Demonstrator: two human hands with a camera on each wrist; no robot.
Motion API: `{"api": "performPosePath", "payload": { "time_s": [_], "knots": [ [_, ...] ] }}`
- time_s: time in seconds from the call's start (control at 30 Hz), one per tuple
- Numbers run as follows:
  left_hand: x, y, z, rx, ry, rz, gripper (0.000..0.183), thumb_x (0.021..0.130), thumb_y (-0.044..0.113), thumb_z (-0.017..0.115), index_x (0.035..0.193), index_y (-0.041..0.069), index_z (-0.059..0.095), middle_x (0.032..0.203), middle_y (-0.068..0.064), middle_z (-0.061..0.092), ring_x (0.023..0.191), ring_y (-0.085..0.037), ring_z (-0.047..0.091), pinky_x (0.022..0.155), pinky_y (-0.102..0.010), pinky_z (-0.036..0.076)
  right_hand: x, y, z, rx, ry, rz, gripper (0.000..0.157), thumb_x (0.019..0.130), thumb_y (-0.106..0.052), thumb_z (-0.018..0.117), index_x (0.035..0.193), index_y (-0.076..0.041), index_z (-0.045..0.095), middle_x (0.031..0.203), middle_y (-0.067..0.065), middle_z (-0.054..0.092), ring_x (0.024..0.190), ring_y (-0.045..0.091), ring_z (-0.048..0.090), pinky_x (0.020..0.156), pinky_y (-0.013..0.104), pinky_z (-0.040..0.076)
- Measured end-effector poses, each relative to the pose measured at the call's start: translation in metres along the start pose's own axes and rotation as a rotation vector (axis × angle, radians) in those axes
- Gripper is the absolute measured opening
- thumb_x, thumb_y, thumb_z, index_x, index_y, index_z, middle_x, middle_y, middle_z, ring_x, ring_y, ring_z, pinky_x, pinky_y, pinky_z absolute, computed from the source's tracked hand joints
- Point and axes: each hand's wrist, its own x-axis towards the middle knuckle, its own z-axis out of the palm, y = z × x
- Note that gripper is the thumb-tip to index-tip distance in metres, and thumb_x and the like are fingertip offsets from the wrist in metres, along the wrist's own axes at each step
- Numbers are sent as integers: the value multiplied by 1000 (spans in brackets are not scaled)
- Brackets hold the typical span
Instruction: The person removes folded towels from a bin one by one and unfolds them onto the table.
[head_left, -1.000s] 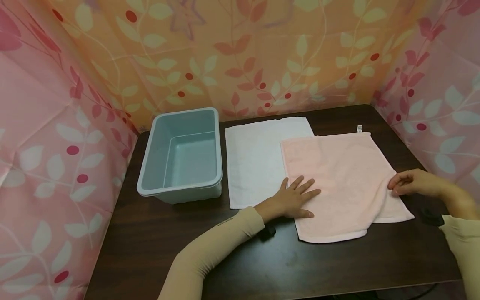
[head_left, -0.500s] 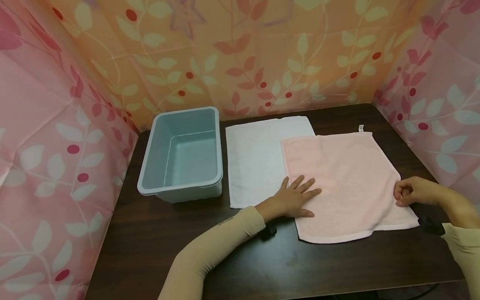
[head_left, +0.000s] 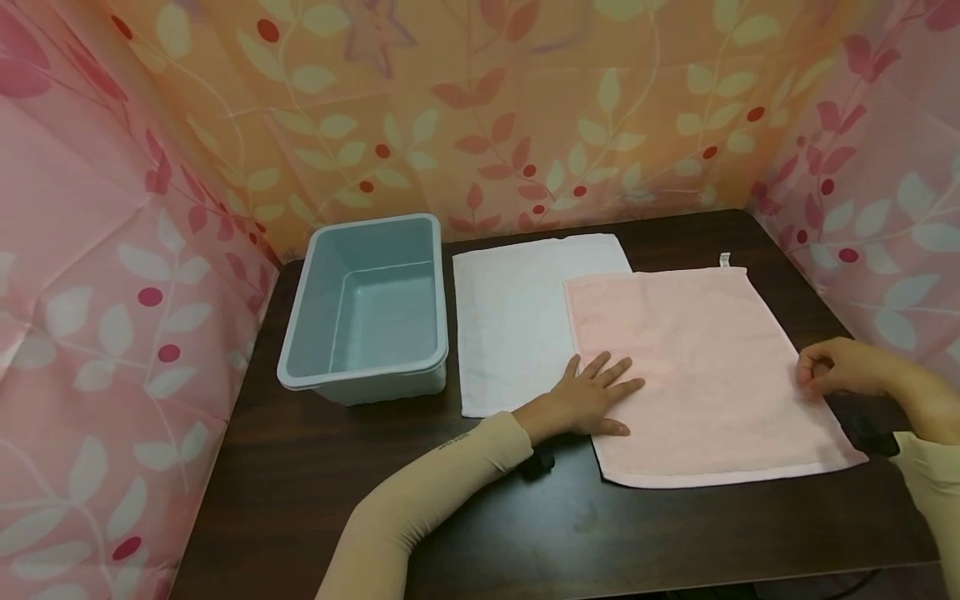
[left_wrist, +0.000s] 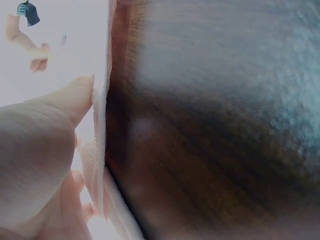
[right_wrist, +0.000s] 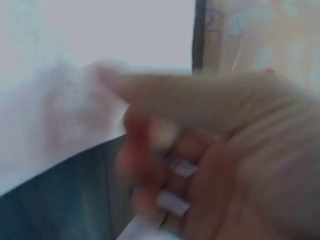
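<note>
A pink towel [head_left: 697, 367] lies nearly flat on the dark table, its left part over a white towel [head_left: 510, 325]. My left hand [head_left: 588, 402] rests on the pink towel's left edge with fingers straight and spread. In the left wrist view, the left thumb [left_wrist: 75, 100] lies along the towel's edge. My right hand [head_left: 843, 369] is at the pink towel's right edge, its fingers loosely curled. In the right wrist view, the right hand [right_wrist: 200, 135] is blurred above the cloth, with a shadow beside it and no cloth visibly gripped.
A grey-blue plastic basin [head_left: 375, 321] stands at the table's back left, beside the white towel. A small tag [head_left: 724, 259] sticks out from the pink towel's far right corner. Patterned curtains [head_left: 540, 108] surround the table [head_left: 480, 533] at the back and both sides.
The fold at the pink towel's right front has spread out, and its near corner now reaches further right. My right hand has shifted slightly right; the left hand has stayed in place.
</note>
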Motion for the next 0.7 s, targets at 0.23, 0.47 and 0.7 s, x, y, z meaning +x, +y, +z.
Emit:
{"api": "performPosePath", "payload": {
  "time_s": [0.23, 0.47, 0.7],
  "knots": [
    [0, -1, 2, 39, 17, 17, 79, 95, 67, 41, 159, 39, 4, 169, 6, -4, 158, -22, -3, 127, -50, 14, 23, -24, 5, -24, 353, -66, 47, 87, -26, 75, 128, -8, 61, 131, 22, 58, 113, 10, 56, 95, 24, 48],
    [-1, -1, 2, 33, 21, 27, 78, 96, 66, 42, 159, 37, 5, 170, 5, -4, 158, -23, -2, 127, -48, 13, 45, -30, 28, -159, 228, -76, 112, 70, -45, 86, 158, -20, 22, 163, 31, 8, 148, 56, 4, 105, 82, 11],
    [0, -1, 2, 25, 18, 26, 78, 96, 66, 42, 159, 37, 5, 170, 5, -4, 158, -23, -3, 127, -47, 13, 46, -10, 36, -146, 192, -65, 112, 68, -48, 85, 157, -18, 25, 163, 29, 6, 150, 53, 0, 106, 81, 12]
  ]
}}
